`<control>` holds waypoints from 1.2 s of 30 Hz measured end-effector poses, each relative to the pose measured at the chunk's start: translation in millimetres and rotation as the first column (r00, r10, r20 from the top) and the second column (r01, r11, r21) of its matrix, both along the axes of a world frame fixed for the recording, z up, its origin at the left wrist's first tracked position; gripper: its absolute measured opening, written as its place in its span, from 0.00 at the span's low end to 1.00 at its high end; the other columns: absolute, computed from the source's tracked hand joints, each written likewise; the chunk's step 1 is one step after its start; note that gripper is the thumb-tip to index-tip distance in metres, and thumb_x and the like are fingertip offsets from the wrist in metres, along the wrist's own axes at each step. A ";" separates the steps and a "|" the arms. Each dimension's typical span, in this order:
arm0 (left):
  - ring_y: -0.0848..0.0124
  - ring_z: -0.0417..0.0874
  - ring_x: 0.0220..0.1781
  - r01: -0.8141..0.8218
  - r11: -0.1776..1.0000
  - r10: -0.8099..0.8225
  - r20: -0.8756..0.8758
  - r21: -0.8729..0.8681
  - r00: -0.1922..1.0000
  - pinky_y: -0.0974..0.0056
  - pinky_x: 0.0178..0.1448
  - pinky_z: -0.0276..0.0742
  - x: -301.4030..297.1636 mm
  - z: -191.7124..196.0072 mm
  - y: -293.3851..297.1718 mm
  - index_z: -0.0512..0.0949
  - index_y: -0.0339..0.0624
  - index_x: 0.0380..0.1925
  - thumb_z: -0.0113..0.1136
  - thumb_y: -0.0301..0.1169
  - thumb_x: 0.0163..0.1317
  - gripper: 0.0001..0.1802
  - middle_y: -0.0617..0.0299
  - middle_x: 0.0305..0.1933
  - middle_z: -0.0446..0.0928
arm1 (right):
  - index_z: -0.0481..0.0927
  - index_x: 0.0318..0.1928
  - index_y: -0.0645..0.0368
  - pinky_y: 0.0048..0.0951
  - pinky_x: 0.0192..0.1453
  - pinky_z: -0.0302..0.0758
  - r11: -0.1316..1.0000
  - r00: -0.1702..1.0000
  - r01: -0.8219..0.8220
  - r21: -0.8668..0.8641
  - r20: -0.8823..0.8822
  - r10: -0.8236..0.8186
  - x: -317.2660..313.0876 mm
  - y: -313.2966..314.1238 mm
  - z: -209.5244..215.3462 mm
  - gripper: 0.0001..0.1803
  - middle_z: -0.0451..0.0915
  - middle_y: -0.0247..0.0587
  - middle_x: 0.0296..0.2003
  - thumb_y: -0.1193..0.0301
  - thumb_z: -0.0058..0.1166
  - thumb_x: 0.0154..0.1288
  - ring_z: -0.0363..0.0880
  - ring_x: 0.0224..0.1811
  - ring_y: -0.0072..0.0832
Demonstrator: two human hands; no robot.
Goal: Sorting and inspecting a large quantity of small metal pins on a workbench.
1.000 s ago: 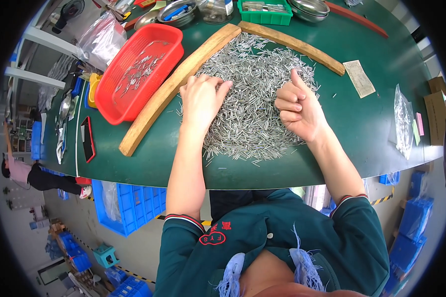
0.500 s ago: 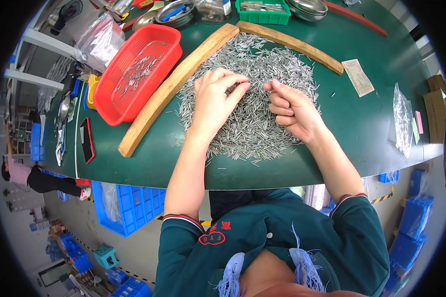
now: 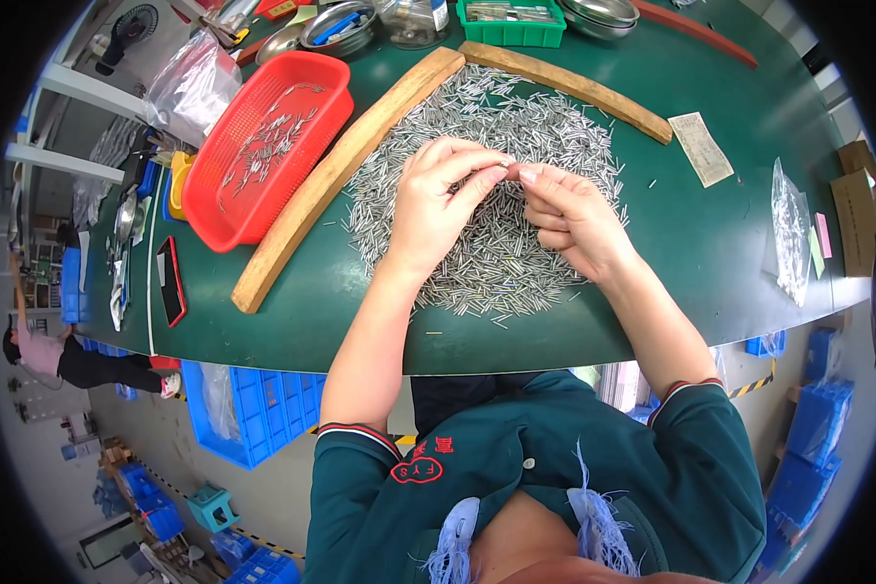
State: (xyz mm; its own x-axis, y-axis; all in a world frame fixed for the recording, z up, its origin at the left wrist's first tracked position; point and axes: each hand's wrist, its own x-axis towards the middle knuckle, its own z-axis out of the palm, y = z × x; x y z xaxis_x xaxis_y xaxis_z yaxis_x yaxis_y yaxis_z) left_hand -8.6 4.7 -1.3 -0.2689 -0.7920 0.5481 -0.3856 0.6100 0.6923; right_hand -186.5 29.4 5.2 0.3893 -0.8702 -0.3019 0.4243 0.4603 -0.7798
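A wide heap of small metal pins [image 3: 501, 263] is spread over the green table. Above its middle, my left hand [image 3: 443, 185] is closed in a pinch, thumb against forefinger. My right hand [image 3: 569, 209] pinches too, its other fingers curled, and its fingertips meet those of the left. Whatever lies between the fingertips is too small and covered to make out. Two wooden bars border the heap: a long one [image 3: 350, 180] on the left and another [image 3: 569, 86] along the far right. Beyond the left bar, a red plastic basket [image 3: 214, 209] holds some loose pins.
At the far edge stand a green tray [image 3: 516, 32], metal bowls [image 3: 339, 34] and a clear jar. A printed paper slip [image 3: 701, 149] and a clear plastic bag [image 3: 790, 234] lie on the right. A phone-like red-edged object [image 3: 171, 280] rests at left. Blue crates [image 3: 253, 409] stand below the table.
My two hands have come together: the left moved slightly right and the right slightly left, so their fingertips now touch. The heap and basket look the same.
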 end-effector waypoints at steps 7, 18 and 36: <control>0.71 0.77 0.38 -0.010 0.998 0.012 0.023 -0.065 1.000 0.68 0.43 0.73 -3.0 4.5 3.7 0.83 0.43 0.35 0.63 0.24 0.52 0.09 0.63 0.33 0.78 | 0.73 0.43 0.61 0.10 0.13 0.45 0.982 0.978 -0.045 0.182 0.209 0.006 -5.3 -2.6 -1.5 0.16 0.60 0.22 0.22 0.60 0.44 0.70 0.51 0.17 0.07; 0.68 0.75 0.31 -0.030 0.975 0.050 0.086 -0.221 0.995 0.64 0.37 0.72 -9.5 10.0 7.8 0.79 0.45 0.44 0.65 0.29 0.48 0.19 0.65 0.28 0.77 | 0.72 0.40 0.60 0.08 0.13 0.48 0.964 0.977 -0.104 0.244 0.205 0.054 -4.2 -3.8 -3.6 0.16 0.65 0.27 0.27 0.59 0.45 0.69 0.55 0.20 0.08; 0.69 0.76 0.29 -0.047 0.902 0.080 0.061 -0.430 0.995 0.66 0.32 0.73 -13.4 8.9 7.6 0.77 0.43 0.47 0.67 0.23 0.43 0.25 0.65 0.27 0.77 | 0.71 0.30 0.56 0.10 0.15 0.44 0.986 0.984 -0.100 0.134 0.158 0.079 -3.3 -1.8 1.2 0.10 0.63 0.22 0.24 0.65 0.52 0.66 0.53 0.18 0.06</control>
State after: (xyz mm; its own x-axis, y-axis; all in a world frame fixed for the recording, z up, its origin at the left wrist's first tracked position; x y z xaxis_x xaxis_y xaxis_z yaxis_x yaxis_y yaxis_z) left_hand -21.9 12.3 7.5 -0.2794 -0.5030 0.8179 -0.4736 0.8132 0.3383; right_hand -189.8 27.6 6.4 0.5141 -0.7826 -0.3510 0.4844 0.6027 -0.6341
